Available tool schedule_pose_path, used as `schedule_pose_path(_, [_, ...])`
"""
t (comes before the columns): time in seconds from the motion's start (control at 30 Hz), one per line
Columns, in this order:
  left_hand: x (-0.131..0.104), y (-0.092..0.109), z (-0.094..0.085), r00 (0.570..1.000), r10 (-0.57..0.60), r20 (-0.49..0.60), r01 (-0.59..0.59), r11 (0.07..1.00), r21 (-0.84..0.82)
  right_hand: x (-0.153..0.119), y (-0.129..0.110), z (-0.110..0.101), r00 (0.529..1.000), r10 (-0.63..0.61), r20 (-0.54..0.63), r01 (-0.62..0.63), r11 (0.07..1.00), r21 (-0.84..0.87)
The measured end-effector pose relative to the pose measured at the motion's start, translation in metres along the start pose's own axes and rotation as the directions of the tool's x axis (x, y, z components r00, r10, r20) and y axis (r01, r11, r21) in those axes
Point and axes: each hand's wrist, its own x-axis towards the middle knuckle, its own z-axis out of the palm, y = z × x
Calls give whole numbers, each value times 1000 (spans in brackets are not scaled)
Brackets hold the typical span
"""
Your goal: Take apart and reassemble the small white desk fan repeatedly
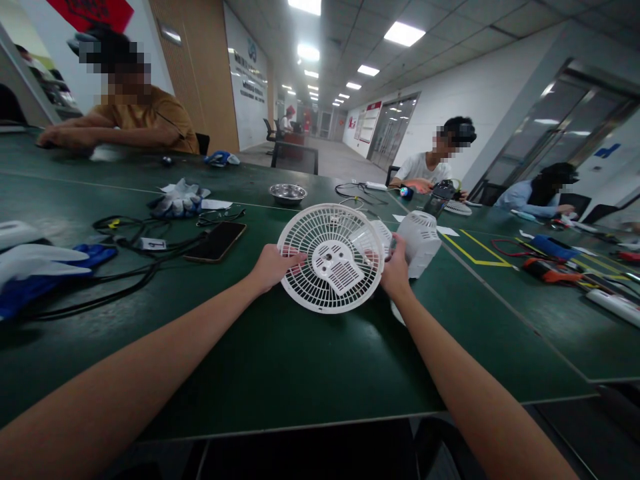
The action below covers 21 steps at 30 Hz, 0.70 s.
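A round white fan grille (305, 287) is held up over the green table, its slotted centre plate facing me. My left hand (277, 268) grips the grille's left rim, thumb on the near face and fingers behind the bars. At the opposite rim, my right hand (397, 270) is closed around the edge, with part of its fingers showing through the bars. Just behind and right of it stands a white fan housing (419, 243) with vent slots. My right hand overlaps the housing in view; I cannot tell whether they touch.
A steel bowl (288, 194) sits beyond the grille. To the left lie a smartphone (216, 241), black cables (135, 250) and gloves (179, 200). On the right are an orange-black meter (551, 271) and a power strip (615, 307). Several people work around the table.
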Motion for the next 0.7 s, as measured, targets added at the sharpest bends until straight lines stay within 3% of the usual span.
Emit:
schedule_pose_path(0.13, [2,-2,0,1000,-25,-19,24,1000,-6,4,-1,-13,989,-145,-40,127,949,-289])
schedule_pose_path(0.23, [3,-4,-2,1000,-26,1,26,1000,0,2,-3,-13,990,-139,-20,117,894,-432])
schedule_pose_path(0.37, [5,-5,-7,999,-21,24,20,999,36,0,1,-10,996,-89,6,80,863,-499])
schedule_pose_path(0.47, [6,-5,-10,999,-33,42,30,997,70,2,-1,-12,992,-123,3,109,865,-490])
schedule_pose_path(0.53, [6,-5,-11,998,-50,41,47,996,75,4,-6,-17,974,-219,-49,172,868,-466])
schedule_pose_path(0.6, [7,-6,-12,997,-52,53,49,996,73,7,-13,-24,928,-335,-162,226,853,-470])
schedule_pose_path(0.7, [8,-8,-12,997,-26,66,22,998,60,11,-18,-37,847,-374,-378,150,849,-506])
